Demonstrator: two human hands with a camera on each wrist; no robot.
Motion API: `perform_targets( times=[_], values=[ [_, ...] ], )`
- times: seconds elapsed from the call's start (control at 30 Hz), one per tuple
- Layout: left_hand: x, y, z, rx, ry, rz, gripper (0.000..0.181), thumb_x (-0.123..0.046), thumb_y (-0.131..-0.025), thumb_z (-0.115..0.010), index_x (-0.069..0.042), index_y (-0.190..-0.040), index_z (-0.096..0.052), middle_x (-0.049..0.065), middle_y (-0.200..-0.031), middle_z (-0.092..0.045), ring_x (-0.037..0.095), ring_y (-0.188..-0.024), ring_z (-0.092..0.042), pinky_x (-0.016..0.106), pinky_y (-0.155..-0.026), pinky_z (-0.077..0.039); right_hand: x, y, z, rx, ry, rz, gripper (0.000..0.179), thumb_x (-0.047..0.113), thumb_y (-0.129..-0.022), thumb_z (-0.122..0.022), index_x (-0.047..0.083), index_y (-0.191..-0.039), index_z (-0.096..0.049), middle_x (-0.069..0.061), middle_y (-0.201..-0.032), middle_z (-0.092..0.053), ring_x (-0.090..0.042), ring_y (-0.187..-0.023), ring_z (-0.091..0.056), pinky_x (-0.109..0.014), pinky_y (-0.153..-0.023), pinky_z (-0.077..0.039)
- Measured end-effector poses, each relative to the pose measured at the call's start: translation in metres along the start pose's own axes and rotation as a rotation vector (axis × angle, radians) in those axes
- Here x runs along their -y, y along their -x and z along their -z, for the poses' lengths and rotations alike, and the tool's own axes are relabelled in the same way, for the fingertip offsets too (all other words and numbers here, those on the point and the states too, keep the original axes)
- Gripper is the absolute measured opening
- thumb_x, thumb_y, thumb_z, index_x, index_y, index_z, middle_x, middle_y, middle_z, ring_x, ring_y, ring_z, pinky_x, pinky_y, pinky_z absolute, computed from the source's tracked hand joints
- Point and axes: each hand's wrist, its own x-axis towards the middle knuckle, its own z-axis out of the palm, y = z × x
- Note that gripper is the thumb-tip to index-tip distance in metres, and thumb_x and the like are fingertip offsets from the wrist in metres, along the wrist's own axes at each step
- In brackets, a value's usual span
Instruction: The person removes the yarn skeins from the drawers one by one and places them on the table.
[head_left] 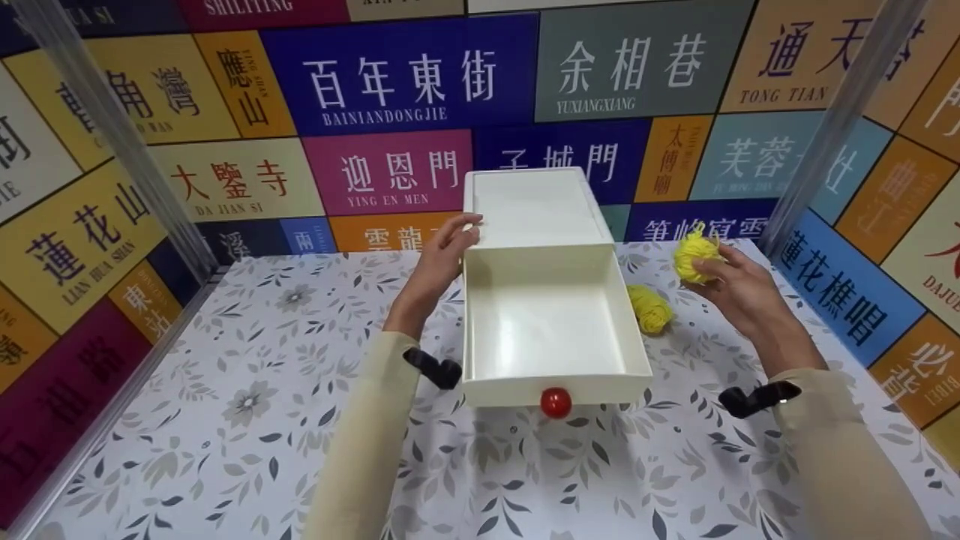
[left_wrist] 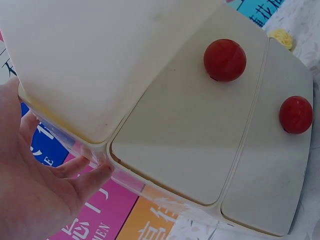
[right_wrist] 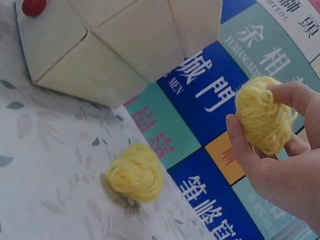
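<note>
A white drawer cabinet (head_left: 534, 206) stands on the table with its top drawer (head_left: 555, 390) pulled out, the bare inside showing. A red round knob (head_left: 556, 403) sits on that drawer's front. Two lower drawer fronts (left_wrist: 175, 140), each with a red knob, appear in the left wrist view. My left hand (head_left: 439, 259) rests its fingers against the cabinet's left side. Off to the right, my right hand (head_left: 742, 292) pinches a yellow yarn ball (right_wrist: 265, 115) between thumb and fingers, above the table. Another yellow yarn ball (right_wrist: 135, 172) lies by the cabinet's right side.
A floral-patterned cloth (head_left: 247, 405) covers the table. Behind and at both sides stand panels with colourful Chinese signs (head_left: 405, 75). Clear upright posts (head_left: 847, 127) rise at the back corners.
</note>
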Motion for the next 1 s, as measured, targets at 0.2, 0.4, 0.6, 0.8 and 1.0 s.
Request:
perform_targets(
  times=[0.2,0.4,0.6,0.8,1.0],
  values=[
    [0.001,-0.001,0.000,-0.003,0.008,0.000,0.035,-0.026,-0.105,-0.049,-0.017,-0.138,-0.054,0.013,-0.127,-0.059,0.019,-0.107,-0.060,0.036,-0.093,-0.053,-0.012,-0.008,0.009,-0.134,-0.030,-0.075,0.108,0.016,-0.091,-0.074,0.021,-0.161,0.007,0.005,-0.129,-0.046,-0.007,-0.110,-0.053,-0.028,-0.110,-0.046],
    [0.001,0.000,0.000,-0.004,0.017,0.001,0.035,-0.025,-0.105,-0.050,-0.016,-0.138,-0.054,0.013,-0.129,-0.059,0.019,-0.109,-0.059,0.035,-0.093,-0.053,-0.023,-0.010,0.020,-0.213,-0.062,-0.123,0.107,0.015,-0.090,-0.074,0.020,-0.161,0.006,0.003,-0.141,-0.040,-0.006,-0.110,-0.052,-0.034,-0.123,-0.029],
    [0.002,0.001,0.000,-0.001,-0.006,-0.003,0.036,-0.027,-0.105,-0.050,-0.018,-0.139,-0.053,0.014,-0.131,-0.058,0.023,-0.114,-0.060,0.039,-0.099,-0.052,-0.040,-0.014,0.029,-0.278,0.023,-0.136,0.094,0.021,-0.092,-0.073,0.015,-0.162,-0.010,0.010,-0.109,-0.054,-0.004,-0.099,-0.054,-0.038,-0.124,-0.025],
    [0.002,0.001,0.001,0.004,-0.008,-0.001,0.036,-0.027,-0.105,-0.049,-0.019,-0.139,-0.053,0.013,-0.137,-0.057,0.025,-0.120,-0.059,0.043,-0.104,-0.051,-0.051,-0.021,0.037,-0.356,0.253,-0.212,0.090,0.031,-0.092,-0.073,0.011,-0.160,-0.019,-0.005,-0.148,-0.046,-0.010,-0.123,-0.048,-0.034,-0.121,-0.033],
    [0.003,-0.001,0.000,0.004,0.006,0.003,0.036,-0.027,-0.104,-0.050,-0.018,-0.139,-0.053,0.014,-0.134,-0.058,0.022,-0.113,-0.059,0.039,-0.097,-0.052,-0.060,-0.022,0.046,-0.388,0.445,-0.302,0.087,0.038,-0.093,-0.068,0.012,-0.160,-0.019,-0.010,-0.164,-0.028,-0.004,-0.100,-0.053,-0.032,-0.110,-0.044]
  ],
)
